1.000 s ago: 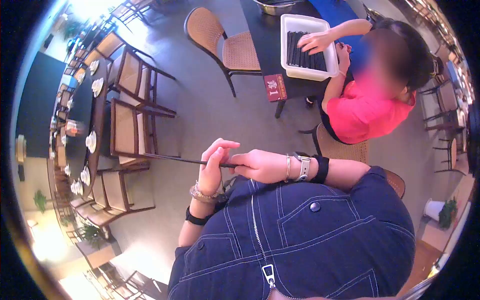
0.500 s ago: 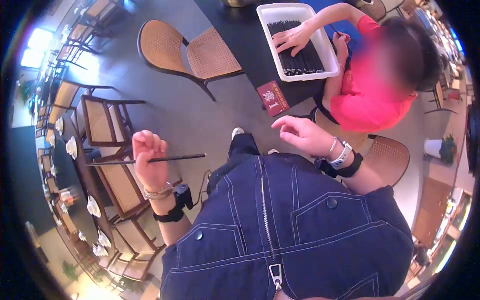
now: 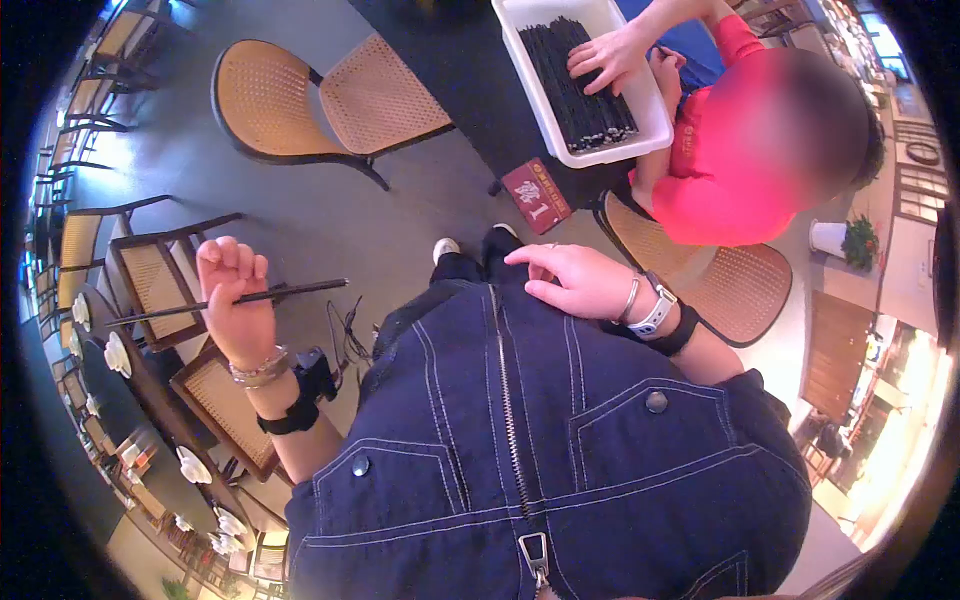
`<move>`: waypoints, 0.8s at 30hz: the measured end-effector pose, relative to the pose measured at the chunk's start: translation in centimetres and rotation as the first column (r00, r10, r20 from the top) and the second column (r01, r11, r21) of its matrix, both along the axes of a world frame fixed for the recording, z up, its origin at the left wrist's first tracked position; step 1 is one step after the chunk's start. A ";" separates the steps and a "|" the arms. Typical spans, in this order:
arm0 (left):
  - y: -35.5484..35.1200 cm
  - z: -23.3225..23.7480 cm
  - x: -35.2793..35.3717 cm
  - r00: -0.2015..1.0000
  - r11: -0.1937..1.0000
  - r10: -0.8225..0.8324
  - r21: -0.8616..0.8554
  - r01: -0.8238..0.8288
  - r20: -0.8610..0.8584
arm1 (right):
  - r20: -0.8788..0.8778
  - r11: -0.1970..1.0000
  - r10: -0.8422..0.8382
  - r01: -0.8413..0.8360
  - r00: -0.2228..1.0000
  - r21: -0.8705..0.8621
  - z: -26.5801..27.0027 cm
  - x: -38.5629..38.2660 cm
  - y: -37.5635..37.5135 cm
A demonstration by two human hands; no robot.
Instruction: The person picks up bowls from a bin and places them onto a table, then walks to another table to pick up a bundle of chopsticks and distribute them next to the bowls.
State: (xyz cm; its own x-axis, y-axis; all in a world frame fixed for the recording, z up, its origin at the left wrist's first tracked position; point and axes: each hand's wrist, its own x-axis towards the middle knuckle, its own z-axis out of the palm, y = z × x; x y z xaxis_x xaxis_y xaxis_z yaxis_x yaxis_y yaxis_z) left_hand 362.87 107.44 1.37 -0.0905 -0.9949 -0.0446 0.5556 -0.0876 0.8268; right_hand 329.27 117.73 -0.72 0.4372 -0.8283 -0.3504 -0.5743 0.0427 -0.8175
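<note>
Black chopsticks (image 3: 307, 288) lie across my left hand (image 3: 236, 290), pinned under the thumb with the fingers curled. Their thin ends point left and their thicker ends point right. My right hand (image 3: 577, 280) is open and holds nothing, with the index finger reaching left and the other fingers loosely bent. It hovers in front of my dark jacket (image 3: 640, 490), just below a red table sign (image 3: 535, 196) marked 1. Beyond the sign, a white plastic bin (image 3: 567, 157) holds many black chopsticks (image 3: 560, 90) laid side by side.
A person in a red shirt (image 3: 715, 165) sits at the dark table (image 3: 480, 100), one hand on the chopsticks in the bin. A cane chair (image 3: 270, 100) stands left of the table. More chairs and a table with white dishes (image 3: 192, 465) line the left.
My view has shifted, so the table, chairs and bin sit further left. My left hand still grips the chopsticks, now slightly more slanted. My right hand stays open.
</note>
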 end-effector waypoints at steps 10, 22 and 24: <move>-1.3 -1.5 -2.0 0.999 0.998 0.028 0.062 -0.030 0.032 | -0.051 0.999 0.037 -0.036 0.998 0.025 -1.4 -2.1 -2.4; -2.4 -0.9 -4.0 0.998 0.998 -0.029 0.061 0.026 0.047 | -0.048 0.997 0.074 -0.075 0.996 -0.017 -2.7 -3.1 -3.4; -2.6 -0.8 -4.3 0.998 0.998 -0.035 0.061 0.032 0.048 | -0.042 0.998 0.069 -0.069 0.997 0.007 -2.6 -3.4 -3.5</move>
